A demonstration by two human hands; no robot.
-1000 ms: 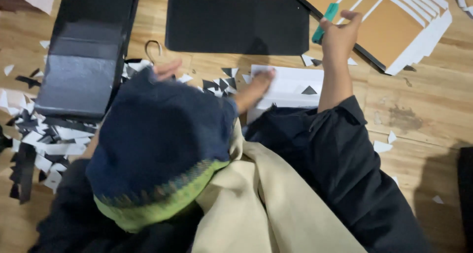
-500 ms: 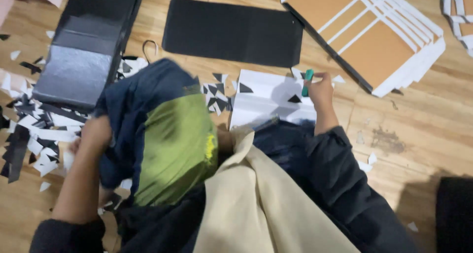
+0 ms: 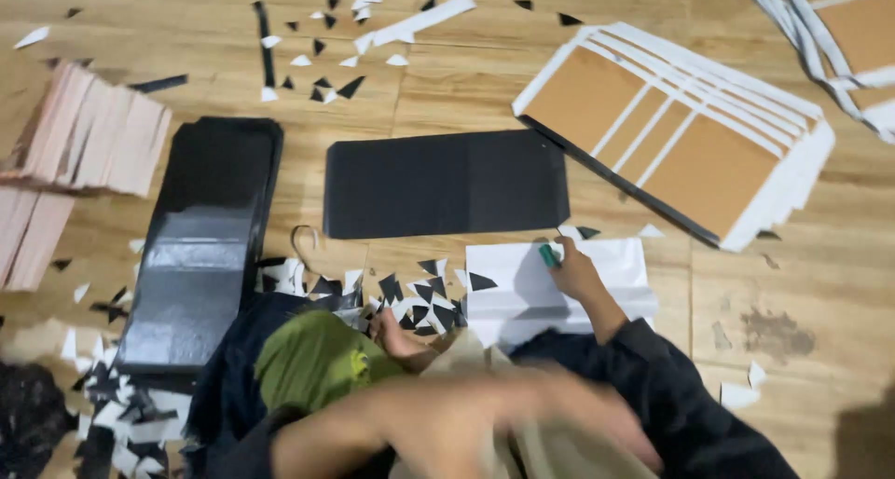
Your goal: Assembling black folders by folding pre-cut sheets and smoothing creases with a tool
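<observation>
Green pen [image 3: 548, 254] gripped tight in right hand [image 3: 575, 272], fingers curled shut round it. Resting on white paper [image 3: 559, 293], tip near top edge. Left hand [image 3: 578, 418] low and close, all blurry, can't tell if open or shut or holding anything. Well apart from pen, nearer the body. Green cloth [image 3: 312, 362] beside left arm. Little black and white scraps [image 3: 419, 288] left of paper. Black sheet [image 3: 446, 183] just above. Brown and white card stack [image 3: 690, 134] off to the right, on wood floor [image 3: 802, 283].
</observation>
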